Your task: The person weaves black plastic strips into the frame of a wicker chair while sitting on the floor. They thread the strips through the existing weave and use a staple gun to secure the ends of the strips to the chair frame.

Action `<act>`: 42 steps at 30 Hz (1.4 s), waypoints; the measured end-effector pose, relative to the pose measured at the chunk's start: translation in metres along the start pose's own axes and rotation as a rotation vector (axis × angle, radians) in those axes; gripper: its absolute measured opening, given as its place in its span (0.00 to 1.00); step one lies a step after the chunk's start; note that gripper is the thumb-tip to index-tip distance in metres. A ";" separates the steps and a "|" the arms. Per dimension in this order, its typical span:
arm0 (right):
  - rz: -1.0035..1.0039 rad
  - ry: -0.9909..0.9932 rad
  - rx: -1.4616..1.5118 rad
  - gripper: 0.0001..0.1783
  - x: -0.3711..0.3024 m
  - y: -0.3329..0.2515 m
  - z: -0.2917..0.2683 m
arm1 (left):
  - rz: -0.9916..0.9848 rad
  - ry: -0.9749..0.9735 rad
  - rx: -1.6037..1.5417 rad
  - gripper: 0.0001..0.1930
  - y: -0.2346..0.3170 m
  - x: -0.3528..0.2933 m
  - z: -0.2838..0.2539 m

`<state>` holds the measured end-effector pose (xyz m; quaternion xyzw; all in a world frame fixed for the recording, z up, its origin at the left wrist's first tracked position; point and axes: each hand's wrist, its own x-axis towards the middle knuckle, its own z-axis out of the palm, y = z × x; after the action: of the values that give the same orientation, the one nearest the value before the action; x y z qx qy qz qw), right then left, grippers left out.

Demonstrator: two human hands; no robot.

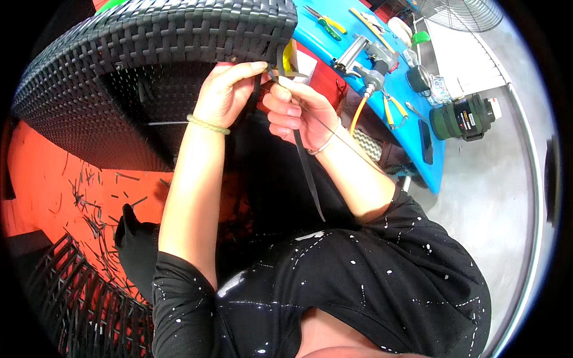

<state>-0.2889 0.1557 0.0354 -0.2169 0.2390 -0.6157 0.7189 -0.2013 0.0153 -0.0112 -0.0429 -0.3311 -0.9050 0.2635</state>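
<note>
A dark woven wicker furniture piece (197, 39) fills the upper left, its rounded edge above my hands. At its lower right corner, my left hand (230, 89) pinches close against the weave, with its fingertips by a flat strand. My right hand (304, 110) is closed on a black flat wicker strip (307, 173), whose long tail hangs below the fingers and ends in a point. A thin strand also runs from the right hand across the forearm. Both hands almost meet at the corner, and what lies between the left fingertips is partly hidden.
On the blue table (433, 170) to the right are green-and-yellow pliers (327, 25), a pneumatic staple gun (375, 74) with an orange hose (358, 116), yellow-handled pliers (394, 110) and a dark phone (425, 142). A green canister (462, 118) stands beyond. Strip scraps litter the red floor (42, 161).
</note>
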 end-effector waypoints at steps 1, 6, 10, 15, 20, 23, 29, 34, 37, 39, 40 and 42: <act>-0.004 0.026 -0.025 0.17 -0.001 0.000 0.002 | 0.011 0.043 0.027 0.14 0.001 -0.001 0.002; 0.004 0.080 -0.092 0.17 0.001 0.005 0.002 | -0.076 0.031 0.077 0.17 0.002 -0.004 -0.008; -0.043 0.263 -0.243 0.15 0.002 0.006 0.007 | -0.028 0.123 0.055 0.17 -0.002 -0.001 -0.005; -0.298 0.402 -0.584 0.12 0.006 0.008 0.013 | -0.119 -0.002 0.077 0.18 0.007 -0.007 -0.006; -0.225 0.382 -0.475 0.12 0.001 0.006 0.011 | -0.157 -0.036 0.023 0.20 0.005 -0.007 -0.004; -0.232 0.385 -0.493 0.12 -0.001 0.008 0.008 | -0.135 -0.006 -0.035 0.20 0.005 -0.007 0.005; -0.244 0.327 -0.501 0.12 -0.009 0.009 0.002 | -0.101 0.039 -0.225 0.24 0.002 -0.014 0.012; -0.221 0.328 -0.542 0.11 -0.015 0.009 -0.003 | -0.023 -0.008 -0.167 0.18 -0.005 -0.017 0.003; -0.265 0.327 -0.663 0.10 -0.024 0.007 -0.007 | -0.015 0.022 -0.118 0.11 -0.005 -0.019 0.007; -0.275 0.293 -0.707 0.09 -0.028 0.007 -0.015 | -0.033 0.065 -0.121 0.08 -0.004 -0.020 0.011; -0.268 0.301 -0.749 0.09 -0.034 0.003 -0.014 | -0.042 0.078 -0.141 0.08 -0.003 -0.023 0.016; -0.257 0.298 -0.832 0.09 -0.043 -0.002 -0.021 | -0.041 0.064 -0.137 0.10 0.000 -0.024 0.020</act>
<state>-0.3083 0.1979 0.0234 -0.4239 0.5377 -0.5763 0.4462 -0.1825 0.0387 -0.0023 -0.0250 -0.2607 -0.9317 0.2517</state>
